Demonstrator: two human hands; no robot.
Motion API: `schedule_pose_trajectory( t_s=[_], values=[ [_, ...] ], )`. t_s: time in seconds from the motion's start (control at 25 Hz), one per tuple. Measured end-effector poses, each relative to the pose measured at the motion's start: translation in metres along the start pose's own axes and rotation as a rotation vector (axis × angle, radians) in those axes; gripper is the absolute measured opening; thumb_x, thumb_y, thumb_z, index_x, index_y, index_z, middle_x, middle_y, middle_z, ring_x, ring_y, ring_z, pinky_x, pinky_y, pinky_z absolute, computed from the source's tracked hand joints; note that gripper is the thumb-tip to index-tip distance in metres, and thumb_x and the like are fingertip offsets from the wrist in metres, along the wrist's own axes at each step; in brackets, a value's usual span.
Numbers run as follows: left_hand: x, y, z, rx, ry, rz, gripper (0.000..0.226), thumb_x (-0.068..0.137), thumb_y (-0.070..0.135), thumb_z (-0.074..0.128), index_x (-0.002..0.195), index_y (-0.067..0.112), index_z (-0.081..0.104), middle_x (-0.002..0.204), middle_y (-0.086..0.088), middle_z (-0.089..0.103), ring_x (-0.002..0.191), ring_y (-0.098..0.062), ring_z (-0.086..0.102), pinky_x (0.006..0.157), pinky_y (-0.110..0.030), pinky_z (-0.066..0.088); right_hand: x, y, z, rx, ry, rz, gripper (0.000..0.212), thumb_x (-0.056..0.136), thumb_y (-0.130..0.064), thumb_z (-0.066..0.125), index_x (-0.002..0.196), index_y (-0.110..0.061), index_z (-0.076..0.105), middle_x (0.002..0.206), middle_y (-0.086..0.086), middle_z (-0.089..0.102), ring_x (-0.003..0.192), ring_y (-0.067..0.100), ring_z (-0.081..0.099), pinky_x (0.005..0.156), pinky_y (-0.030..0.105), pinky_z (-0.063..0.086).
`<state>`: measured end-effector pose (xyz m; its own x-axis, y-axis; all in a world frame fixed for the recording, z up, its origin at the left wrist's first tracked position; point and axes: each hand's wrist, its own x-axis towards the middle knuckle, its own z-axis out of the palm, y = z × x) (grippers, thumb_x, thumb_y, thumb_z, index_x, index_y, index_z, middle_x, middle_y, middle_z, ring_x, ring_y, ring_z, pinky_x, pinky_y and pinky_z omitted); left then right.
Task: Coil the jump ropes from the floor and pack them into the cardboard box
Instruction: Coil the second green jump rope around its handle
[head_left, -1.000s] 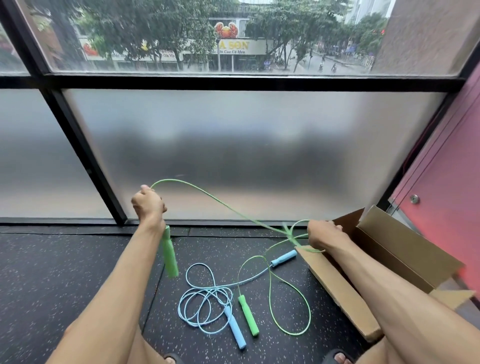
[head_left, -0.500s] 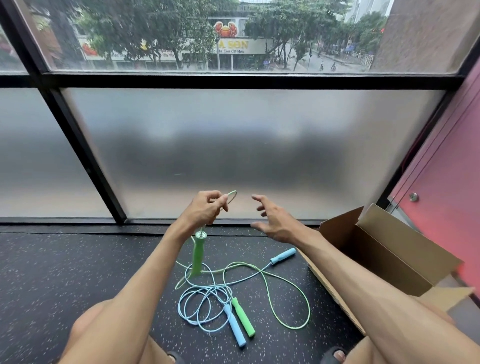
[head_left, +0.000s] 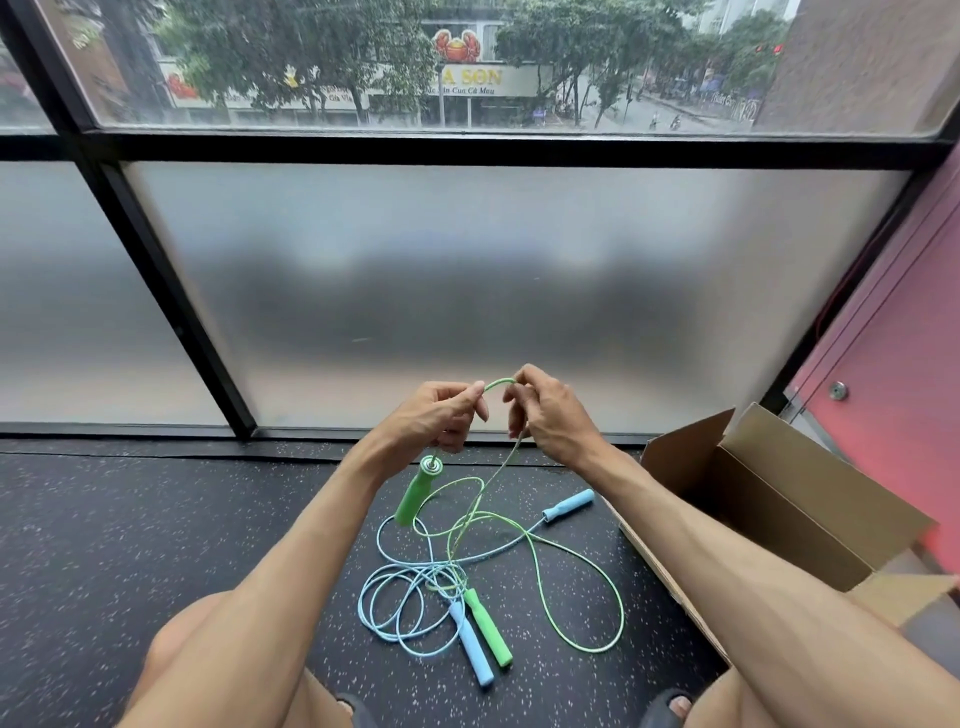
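- Blue jump rope (head_left: 410, 608): lies in loose loops on the floor (head_left: 156, 545), left of the cardboard box (head_left: 779, 499). One blue handle (head_left: 475, 660) lies on the near side of the loops. The other blue handle (head_left: 569, 506) lies just beside the box's left flap.
- Green jump rope (head_left: 488, 633): one handle lies on the floor touching the near blue handle. A wide cord loop spreads between that handle and the box, and the cord crosses over the blue loops.
- Cardboard box: rests on the floor with its flaps open.
- Left hand (head_left: 441, 421): raised, left of the box, pinching the green cord. The second green handle (head_left: 418, 491) hangs tilted below it.
- Right hand (head_left: 550, 415): raised between the left hand and the box, fingers closed on the green cord. A short arc of cord bridges both hands.
- Frosted window (head_left: 467, 291): stands beyond the box and both hands.
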<state>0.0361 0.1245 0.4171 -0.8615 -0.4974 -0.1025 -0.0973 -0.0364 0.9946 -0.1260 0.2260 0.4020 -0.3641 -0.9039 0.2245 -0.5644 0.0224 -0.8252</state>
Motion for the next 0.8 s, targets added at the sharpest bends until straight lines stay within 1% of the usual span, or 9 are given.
schedule_pose_trajectory(
  t_s=[0.12, 0.2, 0.28, 0.4, 0.48, 0.56, 0.6, 0.68, 0.8],
  values=[
    [0.0, -0.005, 0.002, 0.02, -0.046, -0.048, 0.035, 0.099, 0.036, 0.053, 0.081, 0.007, 0.063, 0.057, 0.0, 0.03, 0.05, -0.014, 0.029, 0.049, -0.023, 0.03, 0.003, -0.003, -0.01, 0.036, 0.199, -0.053, 0.022, 0.104, -0.014, 0.042, 0.087, -0.008, 0.054, 0.056, 0.01, 0.059, 0.046, 0.02, 0.054, 0.049, 0.039, 0.055],
    [-0.001, -0.007, 0.006, 0.001, -0.059, -0.043, 0.036, 0.101, 0.035, 0.049, 0.08, 0.008, 0.06, 0.057, 0.0, 0.03, 0.049, -0.014, 0.028, 0.049, -0.023, 0.028, 0.004, -0.001, -0.016, 0.091, 0.234, -0.038, 0.018, 0.104, -0.014, 0.045, 0.09, -0.007, 0.054, 0.056, 0.012, 0.054, 0.047, 0.017, 0.048, 0.051, 0.041, 0.059],
    [-0.001, -0.003, 0.009, -0.1, -0.078, -0.005, 0.034, 0.103, 0.03, 0.043, 0.084, 0.006, 0.058, 0.056, 0.001, 0.029, 0.049, -0.013, 0.026, 0.048, -0.024, 0.025, 0.004, 0.002, -0.016, 0.106, 0.221, 0.003, 0.013, 0.103, -0.016, 0.047, 0.096, -0.006, 0.05, 0.057, 0.011, 0.052, 0.047, 0.015, 0.047, 0.052, 0.044, 0.06],
    [-0.002, 0.007, 0.009, -0.349, -0.102, 0.077, 0.031, 0.105, 0.02, 0.036, 0.091, 0.002, 0.057, 0.058, -0.002, 0.032, 0.049, -0.013, 0.028, 0.05, -0.025, 0.025, 0.003, 0.009, -0.008, 0.071, 0.082, 0.103, 0.013, 0.104, -0.018, 0.046, 0.1, -0.006, 0.044, 0.058, 0.011, 0.058, 0.048, 0.021, 0.055, 0.055, 0.05, 0.057],
    [-0.002, 0.012, 0.009, -0.474, -0.083, 0.137, 0.029, 0.104, 0.015, 0.034, 0.101, -0.002, 0.058, 0.065, -0.007, 0.043, 0.054, -0.019, 0.043, 0.056, -0.027, 0.037, -0.001, 0.013, 0.001, 0.068, -0.107, 0.202, 0.014, 0.104, -0.02, 0.045, 0.1, -0.008, 0.042, 0.063, 0.013, 0.063, 0.052, 0.025, 0.06, 0.057, 0.044, 0.056],
    [0.0, 0.015, 0.009, -0.573, -0.032, 0.209, 0.031, 0.104, 0.012, 0.033, 0.11, -0.005, 0.058, 0.082, -0.015, 0.062, 0.077, -0.03, 0.065, 0.074, -0.035, 0.054, -0.007, 0.015, 0.007, 0.065, -0.258, 0.267, 0.012, 0.104, -0.018, 0.045, 0.101, -0.007, 0.041, 0.069, 0.014, 0.066, 0.056, 0.024, 0.063, 0.057, 0.036, 0.055],
    [0.002, 0.015, 0.008, -0.627, 0.004, 0.251, 0.032, 0.105, 0.012, 0.032, 0.114, -0.007, 0.057, 0.094, -0.02, 0.067, 0.093, -0.037, 0.068, 0.085, -0.04, 0.055, -0.009, 0.015, 0.009, 0.056, -0.305, 0.284, 0.011, 0.103, -0.016, 0.046, 0.102, -0.007, 0.04, 0.072, 0.014, 0.068, 0.058, 0.023, 0.065, 0.057, 0.033, 0.055],
    [0.006, 0.015, 0.005, -0.697, 0.09, 0.328, 0.035, 0.106, 0.012, 0.031, 0.119, -0.01, 0.054, 0.115, -0.029, 0.065, 0.114, -0.043, 0.062, 0.097, -0.046, 0.052, -0.012, 0.016, 0.009, 0.041, -0.349, 0.312, 0.011, 0.101, -0.012, 0.05, 0.105, -0.006, 0.041, 0.077, 0.015, 0.07, 0.064, 0.024, 0.068, 0.061, 0.032, 0.058],
    [0.011, 0.011, -0.001, -0.721, 0.262, 0.398, 0.039, 0.107, 0.014, 0.031, 0.128, -0.015, 0.048, 0.126, -0.033, 0.059, 0.118, -0.043, 0.06, 0.103, -0.048, 0.048, -0.014, 0.014, 0.008, 0.012, -0.352, 0.333, 0.012, 0.098, -0.011, 0.056, 0.1, -0.007, 0.044, 0.078, 0.014, 0.07, 0.064, 0.022, 0.068, 0.06, 0.029, 0.057]
  ],
)
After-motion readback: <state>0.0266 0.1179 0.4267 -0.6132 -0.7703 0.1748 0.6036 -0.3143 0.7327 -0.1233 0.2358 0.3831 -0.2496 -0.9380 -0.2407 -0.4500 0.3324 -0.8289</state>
